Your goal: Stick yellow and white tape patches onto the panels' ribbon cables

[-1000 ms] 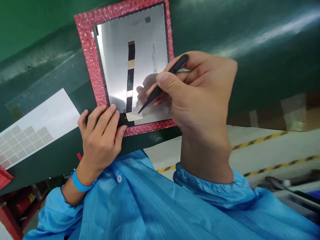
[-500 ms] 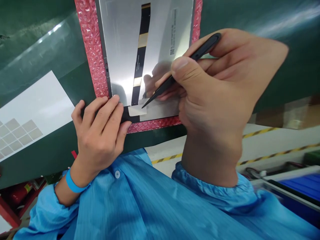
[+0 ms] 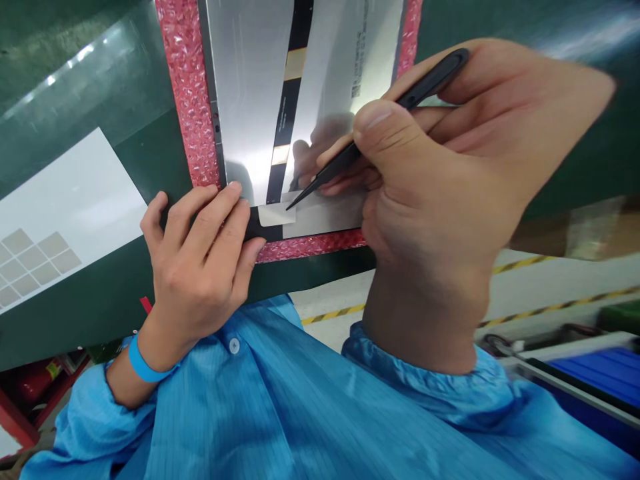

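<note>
A silvery flat panel (image 3: 250, 87) lies on pink bubble wrap (image 3: 186, 93), with a black ribbon strip (image 3: 287, 110) running down it. Near the panel's lower edge sits a small whitish sticker (image 3: 274, 215) across the strip's end. My right hand (image 3: 425, 167) grips black tweezers (image 3: 340, 163), their tip at the sticker's right part. Whether the tip touches it I cannot tell. My left hand (image 3: 200, 260) rests with spread fingers on the panel's lower left corner, left of the sticker, holding nothing.
A white sheet with several grey squares (image 3: 95, 193) lies at the left on the green table surface (image 3: 45, 333). Clear plastic film (image 3: 90, 87) is at the upper left. Blue bins (image 3: 600, 373) stand at the lower right, beyond the table edge.
The panel and wrap appear slightly higher and further right in view. My right hand and the tweezers appear shifted up and right too; the tip is still at the sticker.
</note>
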A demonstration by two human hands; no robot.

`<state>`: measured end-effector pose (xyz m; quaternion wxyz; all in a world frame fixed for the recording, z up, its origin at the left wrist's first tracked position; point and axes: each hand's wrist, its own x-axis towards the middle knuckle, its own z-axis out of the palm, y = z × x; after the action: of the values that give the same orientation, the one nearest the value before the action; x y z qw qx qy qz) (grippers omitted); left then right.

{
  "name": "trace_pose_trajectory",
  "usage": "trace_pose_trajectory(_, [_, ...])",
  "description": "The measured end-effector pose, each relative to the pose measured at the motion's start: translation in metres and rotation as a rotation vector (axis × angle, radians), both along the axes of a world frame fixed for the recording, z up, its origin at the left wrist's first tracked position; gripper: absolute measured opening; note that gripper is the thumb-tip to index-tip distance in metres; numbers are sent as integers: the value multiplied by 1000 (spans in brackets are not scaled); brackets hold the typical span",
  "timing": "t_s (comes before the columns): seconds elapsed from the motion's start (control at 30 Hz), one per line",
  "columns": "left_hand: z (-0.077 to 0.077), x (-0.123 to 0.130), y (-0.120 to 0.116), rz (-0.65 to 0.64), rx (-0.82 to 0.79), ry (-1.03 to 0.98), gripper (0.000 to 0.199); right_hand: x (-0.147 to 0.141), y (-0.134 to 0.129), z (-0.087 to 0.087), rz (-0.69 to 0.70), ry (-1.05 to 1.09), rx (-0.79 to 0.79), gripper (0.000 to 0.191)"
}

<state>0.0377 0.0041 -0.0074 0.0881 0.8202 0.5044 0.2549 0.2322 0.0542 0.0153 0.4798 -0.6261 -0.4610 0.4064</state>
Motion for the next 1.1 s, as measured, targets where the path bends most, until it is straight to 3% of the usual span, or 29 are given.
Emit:
trace_pose_trajectory(0.73, [4,2,-1,14,-45,-24,42,-2,0,-5,-26,38,56,22])
trace_pose_trajectory(1.1, [6,4,-3,19,-59,0,36,-1,0,-3,-20,14,49,25])
